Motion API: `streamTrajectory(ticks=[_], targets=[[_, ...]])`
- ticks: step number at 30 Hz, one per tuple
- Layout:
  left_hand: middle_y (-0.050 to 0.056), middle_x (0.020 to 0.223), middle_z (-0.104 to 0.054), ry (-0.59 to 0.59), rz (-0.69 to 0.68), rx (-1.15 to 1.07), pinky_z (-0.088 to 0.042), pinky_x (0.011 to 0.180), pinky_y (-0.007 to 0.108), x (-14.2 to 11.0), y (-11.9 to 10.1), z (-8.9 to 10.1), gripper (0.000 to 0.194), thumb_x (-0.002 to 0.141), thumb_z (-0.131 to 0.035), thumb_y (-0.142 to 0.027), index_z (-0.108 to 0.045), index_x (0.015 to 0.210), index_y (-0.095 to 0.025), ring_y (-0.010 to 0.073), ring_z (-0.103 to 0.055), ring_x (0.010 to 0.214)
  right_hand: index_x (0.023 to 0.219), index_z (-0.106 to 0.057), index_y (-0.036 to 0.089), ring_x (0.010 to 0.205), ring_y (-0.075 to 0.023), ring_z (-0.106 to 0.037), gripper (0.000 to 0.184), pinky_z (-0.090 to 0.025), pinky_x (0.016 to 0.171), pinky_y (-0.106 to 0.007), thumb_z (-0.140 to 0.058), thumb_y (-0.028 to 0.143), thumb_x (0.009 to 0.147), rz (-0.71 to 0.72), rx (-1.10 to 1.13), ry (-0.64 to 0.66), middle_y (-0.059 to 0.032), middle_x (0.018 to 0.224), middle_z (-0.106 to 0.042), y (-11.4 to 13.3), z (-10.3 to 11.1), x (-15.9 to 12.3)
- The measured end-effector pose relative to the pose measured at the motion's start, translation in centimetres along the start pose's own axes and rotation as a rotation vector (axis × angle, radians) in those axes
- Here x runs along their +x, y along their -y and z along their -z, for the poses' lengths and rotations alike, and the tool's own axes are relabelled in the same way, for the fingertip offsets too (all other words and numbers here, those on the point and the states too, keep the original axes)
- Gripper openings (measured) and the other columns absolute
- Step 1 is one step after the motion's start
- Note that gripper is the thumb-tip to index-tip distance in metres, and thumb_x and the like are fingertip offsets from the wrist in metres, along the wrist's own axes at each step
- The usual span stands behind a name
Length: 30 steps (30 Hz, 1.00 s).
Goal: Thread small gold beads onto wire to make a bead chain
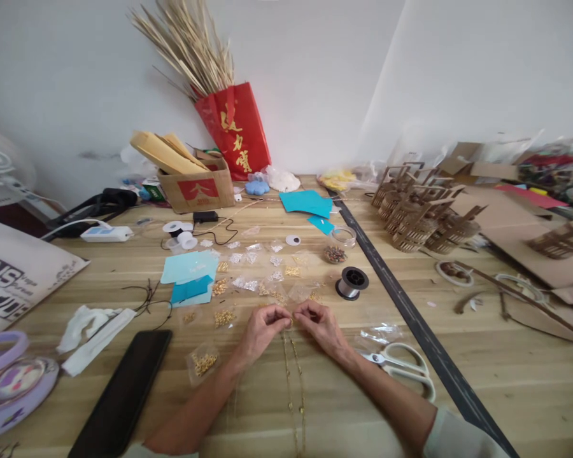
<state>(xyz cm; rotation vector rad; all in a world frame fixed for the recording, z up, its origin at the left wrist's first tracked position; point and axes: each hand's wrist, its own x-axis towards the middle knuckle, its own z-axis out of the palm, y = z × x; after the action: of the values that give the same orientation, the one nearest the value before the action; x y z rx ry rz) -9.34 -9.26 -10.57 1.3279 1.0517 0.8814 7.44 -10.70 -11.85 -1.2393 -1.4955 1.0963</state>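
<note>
A thin gold chain necklace [302, 375] with small beads hangs in two strands toward me over the table. My left hand [266, 324] pinches one upper end of it between thumb and fingertips. Close beside it, my right hand [319, 323] pinches the other end; a small gold piece shows between the two hands, too small to make out. Little clear bags of gold beads [224, 317] lie left of my hands, and another bag of gold beads [205, 362] is by my left forearm. White-handled scissors [405, 366] rest beside my right forearm.
A wire spool [352, 283] stands beyond my right hand. Blue cards [191, 277] and a black phone [124, 394] lie to the left. A black strip [386, 280] crosses the table. Small woven baskets [410, 216] cluster at right; a red bag [239, 127] stands behind.
</note>
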Motion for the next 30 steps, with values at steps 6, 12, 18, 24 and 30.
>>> streamTrajectory(ticks=[6,12,18,24,30], targets=[[0.001,0.067,-0.066,-0.020,0.023,-0.097,-0.046,0.063,0.024,-0.16,0.22,-0.19,0.016,0.065,-0.072,-0.024,-0.068,0.076,-0.014,0.0133,-0.058,0.064,0.072,-0.059,0.016,0.057,-0.0110,-0.043,0.017,-0.033,0.053,-0.022,-0.056,0.028,0.083,0.130,-0.184,0.018,0.0034,0.060,-0.046,-0.15,0.17,-0.08],[0.004,0.074,-0.068,-0.022,-0.022,-0.062,-0.048,0.067,0.026,-0.19,0.54,-0.26,0.018,0.066,-0.072,-0.023,-0.068,0.081,-0.013,0.0146,-0.059,0.068,0.076,-0.056,0.017,0.061,-0.0128,-0.048,0.014,-0.036,0.057,-0.023,-0.050,0.020,0.088,0.322,-0.419,0.086,-0.0004,0.069,-0.051,-0.22,0.20,-0.24],[0.006,0.082,-0.072,0.016,-0.054,0.034,-0.051,0.073,0.029,-0.42,0.46,-0.48,0.016,0.069,-0.068,-0.021,-0.070,0.084,-0.013,0.0181,-0.063,0.075,0.079,-0.054,0.018,0.067,-0.0159,-0.050,0.016,-0.037,0.060,-0.025,-0.044,0.017,0.091,0.429,-0.645,0.161,-0.0040,0.075,-0.054,-0.58,0.35,-0.37],[0.009,0.084,-0.073,0.035,-0.118,0.149,-0.052,0.075,0.031,-0.59,0.29,-0.59,0.013,0.071,-0.065,-0.018,-0.072,0.081,-0.013,0.0203,-0.065,0.078,0.083,-0.056,0.018,0.069,-0.0165,-0.052,0.010,-0.036,0.060,-0.026,-0.049,0.014,0.088,0.422,-0.764,0.189,-0.0043,0.078,-0.057,-0.31,0.47,-0.40],[0.006,0.073,-0.070,0.037,-0.164,0.209,-0.050,0.068,0.028,-0.62,0.00,-0.69,0.007,0.072,-0.063,-0.016,-0.069,0.071,-0.014,0.0178,-0.063,0.070,0.083,-0.057,0.017,0.069,-0.0165,-0.051,0.011,-0.035,0.060,-0.025,-0.048,0.012,0.087,0.449,-0.809,0.212,-0.0042,0.077,-0.056,0.14,0.42,-0.46]])
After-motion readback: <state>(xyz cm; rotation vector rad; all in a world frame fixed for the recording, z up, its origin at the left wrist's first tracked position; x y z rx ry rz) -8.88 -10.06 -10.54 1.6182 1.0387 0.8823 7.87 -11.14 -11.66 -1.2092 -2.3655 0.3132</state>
